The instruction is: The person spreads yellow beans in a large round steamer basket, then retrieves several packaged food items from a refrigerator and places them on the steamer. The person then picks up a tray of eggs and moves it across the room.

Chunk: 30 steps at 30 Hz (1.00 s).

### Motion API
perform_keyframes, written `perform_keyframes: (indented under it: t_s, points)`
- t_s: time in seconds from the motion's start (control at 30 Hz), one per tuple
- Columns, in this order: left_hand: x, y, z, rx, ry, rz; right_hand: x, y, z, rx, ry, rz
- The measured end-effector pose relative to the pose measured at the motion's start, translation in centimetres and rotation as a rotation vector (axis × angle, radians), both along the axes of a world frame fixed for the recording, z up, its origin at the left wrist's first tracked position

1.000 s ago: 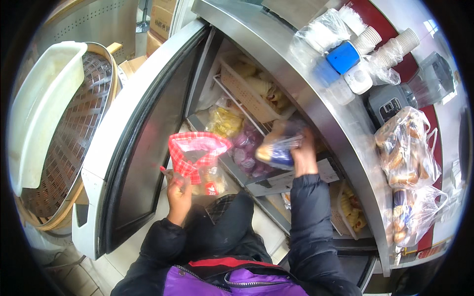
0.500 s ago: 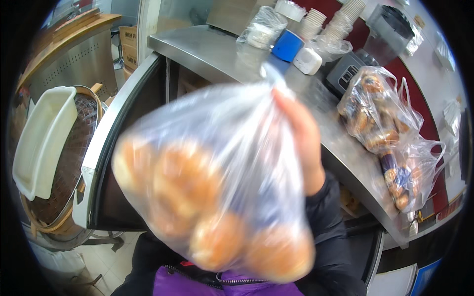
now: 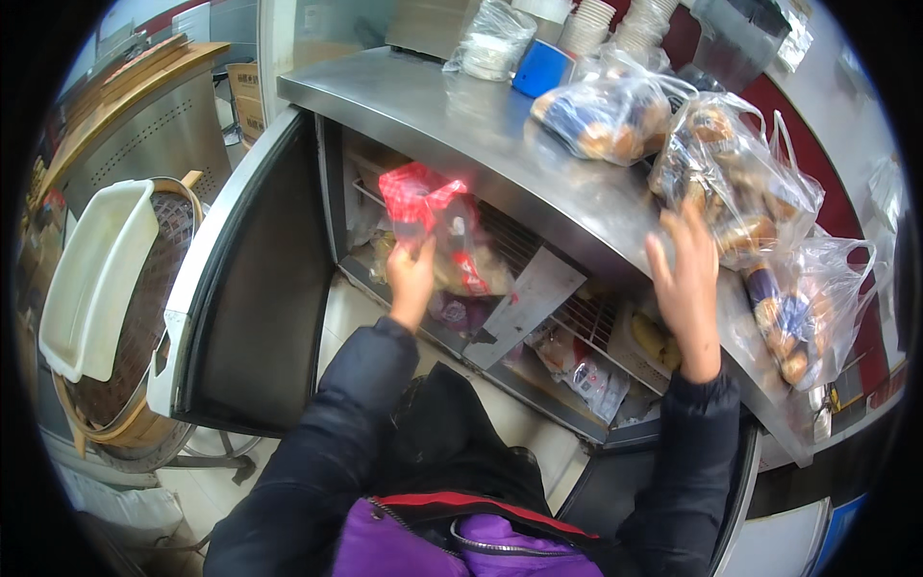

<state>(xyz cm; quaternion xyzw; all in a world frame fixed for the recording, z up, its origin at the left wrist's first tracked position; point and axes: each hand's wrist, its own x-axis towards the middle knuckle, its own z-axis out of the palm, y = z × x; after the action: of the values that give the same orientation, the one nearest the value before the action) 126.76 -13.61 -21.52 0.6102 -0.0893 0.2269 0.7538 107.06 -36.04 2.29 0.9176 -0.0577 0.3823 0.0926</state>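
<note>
My left hand (image 3: 411, 274) pinches a red plastic bag (image 3: 423, 197) at the opening of the under-counter fridge. Below that bag, pale contents show through clear plastic, too blurred to name. My right hand (image 3: 690, 274) holds nothing; its fingers are spread above the counter's front edge, beside a clear bag of browned buns (image 3: 716, 192). Behind it on the counter lies another clear bag of round buns (image 3: 606, 120). A third bag of buns (image 3: 793, 317) rests farther right along the counter.
The fridge door (image 3: 255, 279) stands ajar at the left. Wire shelves inside carry bagged items and a white basket (image 3: 644, 337). Paper cups (image 3: 585, 29), a blue container (image 3: 543, 67) and a blender (image 3: 740, 38) stand at the back. A cream tray (image 3: 101, 279) leans on a round basket.
The clear bag of round buns has gone from my right hand to the counter, and that hand has let go. My left hand has come into view, holding the red plastic bag.
</note>
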Motion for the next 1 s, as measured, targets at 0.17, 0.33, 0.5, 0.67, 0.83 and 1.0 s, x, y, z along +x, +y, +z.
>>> perform_keyframes:
  t_s: [0.17, 0.33, 0.5, 0.67, 0.83, 1.0]
  points:
    - [4.3, -3.4, -2.1, -0.271, 0.27, -0.02, -2.5, -1.5, -2.9, 0.04, -0.094, 0.042]
    - [3.0, 0.9, -4.9, -0.413, 0.608, -0.137, -1.8, -0.7, -2.2, 0.008, -0.118, 0.013]
    - [0.0, 2.7, -4.2, -0.411, 0.517, -0.282, -2.2, -1.0, -2.8, 0.042, -0.104, 0.004]
    - [-1.3, 0.8, 0.6, -0.606, 0.528, -0.381, -1.9, -1.1, -2.8, 0.031, -0.15, 0.04]
    - [-2.7, -5.6, 1.6, -0.278, 0.263, -0.523, -2.6, -1.1, -2.6, 0.011, -0.137, 0.052]
    - [5.2, -11.7, -1.6, 0.273, 0.023, -0.515, -2.2, -1.9, -3.2, 0.017, -0.252, 0.096]
